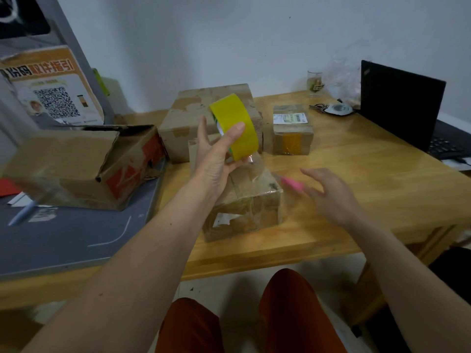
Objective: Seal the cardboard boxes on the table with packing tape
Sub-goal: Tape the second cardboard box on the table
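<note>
Yellow round packing-tape roll (235,126): light, rigid, pinched at rim by left hand (216,159); clear strip clingy. Right hand (328,194) spread, empty, beside small brown cardboard box (244,202).

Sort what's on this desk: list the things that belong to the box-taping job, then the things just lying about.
Job:
yellow tape roll, gripped in the left hand
near box
big back box
small labelled box
open torn box
pink tool, by the right hand, possibly for cutting

Lying about:
laptop
glass
keys
plastic bag
pen
</note>
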The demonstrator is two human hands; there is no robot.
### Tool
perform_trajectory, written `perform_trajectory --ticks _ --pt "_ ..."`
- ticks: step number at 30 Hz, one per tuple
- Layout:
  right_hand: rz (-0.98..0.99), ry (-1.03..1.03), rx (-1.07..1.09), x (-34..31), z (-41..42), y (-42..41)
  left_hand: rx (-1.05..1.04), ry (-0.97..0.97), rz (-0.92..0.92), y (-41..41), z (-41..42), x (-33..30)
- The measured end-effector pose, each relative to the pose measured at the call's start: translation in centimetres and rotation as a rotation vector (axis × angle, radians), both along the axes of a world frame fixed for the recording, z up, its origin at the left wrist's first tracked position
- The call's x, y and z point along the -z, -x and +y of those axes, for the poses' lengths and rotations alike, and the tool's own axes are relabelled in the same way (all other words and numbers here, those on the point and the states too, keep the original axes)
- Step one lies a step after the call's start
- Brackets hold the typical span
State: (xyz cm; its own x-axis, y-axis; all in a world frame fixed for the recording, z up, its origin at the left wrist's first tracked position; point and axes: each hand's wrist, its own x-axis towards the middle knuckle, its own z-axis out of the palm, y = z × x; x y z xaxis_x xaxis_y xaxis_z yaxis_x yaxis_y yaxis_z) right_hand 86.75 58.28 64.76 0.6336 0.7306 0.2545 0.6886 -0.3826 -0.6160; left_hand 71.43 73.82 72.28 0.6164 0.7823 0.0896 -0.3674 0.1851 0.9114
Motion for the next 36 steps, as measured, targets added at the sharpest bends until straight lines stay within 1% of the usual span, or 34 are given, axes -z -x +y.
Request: perform_trajectory --ticks 1,3,4,5,6,7,9,11,14,17,19,22,23,24,26,27,28,30,32,34,36 --pt "-0.053 -0.092 -0.016 0.1 0.2 0.8 -0.004 -0.004 0.003 0.0 -0.1 0.0" --pt "-0.301 -0.393 -0.056 -0.3 0.3 3.1 -0.014 -0.001 0.004 -0.1 0.0 0.0" --pt "-0.425 -0.498 -0.094 -0.4 0.3 4.5 -0.021 0.003 0.005 -0.1 0.0 0.0" --pt "-0.524 -0.555 -0.165 -0.2 0.4 5.8 -0.025 0.006 0.006 -0.1 0.1 0.0" --pt "-0.595 -0.555 -0.239 0.0 0.6 7.0 -0.028 0.009 0.007 -0.2 0.1 0.1" --pt "-0.646 -0.507 -0.283 0.3 0.9 7.9 -0.027 0.010 0.009 -0.2 0.1 0.1" --pt "-0.696 -0.354 -0.276 0.9 1.7 8.8 -0.018 0.006 0.015 -0.1 0.1 0.1" --pt "-0.683 -0.207 -0.227 0.3 2.5 9.2 -0.010 -0.001 0.025 -0.1 -0.1 0.1" --pt "-0.648 0.003 -0.212 -1.4 3.2 9.5 -0.012 -0.013 0.036 0.0 -0.2 0.0" --pt "-0.641 0.133 -0.205 -1.7 3.6 9.8 -0.040 -0.029 0.039 0.1 -0.3 0.0" --pt "-0.587 0.121 -0.202 -1.4 3.4 10.0 -0.072 -0.034 0.021 0.4 -0.3 -0.1" --pt "-0.348 -0.029 -0.196 -2.7 3.1 9.7 -0.116 -0.039 -0.015 1.6 0.2 -0.4" --pt "-0.270 -0.057 -0.182 -3.4 3.1 9.7 -0.136 -0.048 -0.022 2.3 0.5 -0.5" --pt "-0.249 -0.042 -0.142 -3.9 3.2 9.7 -0.165 -0.056 -0.030 2.9 1.0 -0.6" --pt "-0.273 0.113 -0.039 -4.5 3.8 10.1 -0.235 -0.054 -0.066 4.2 2.1 -0.8" --pt "-0.247 0.179 -0.007 -4.4 4.3 10.4 -0.274 -0.043 -0.085 4.8 2.5 -0.9" --pt "-0.212 0.204 0.012 -4.2 4.8 10.7 -0.310 -0.031 -0.097 5.3 2.8 -0.9" --pt "-0.196 0.155 0.046 -3.6 5.8 11.2 -0.351 -0.007 -0.108 6.2 3.5 -0.6" --pt "-0.262 0.070 0.063 -2.9 6.2 10.8 -0.358 0.023 -0.096 7.0 3.7 0.2" --pt "-0.289 -0.010 0.018 -2.7 5.9 10.0 -0.356 0.050 -0.078 7.5 3.7 1.2" --pt "-0.253 -0.062 -0.049 -2.5 5.6 8.9 -0.358 0.071 -0.081 7.8 3.7 1.9"
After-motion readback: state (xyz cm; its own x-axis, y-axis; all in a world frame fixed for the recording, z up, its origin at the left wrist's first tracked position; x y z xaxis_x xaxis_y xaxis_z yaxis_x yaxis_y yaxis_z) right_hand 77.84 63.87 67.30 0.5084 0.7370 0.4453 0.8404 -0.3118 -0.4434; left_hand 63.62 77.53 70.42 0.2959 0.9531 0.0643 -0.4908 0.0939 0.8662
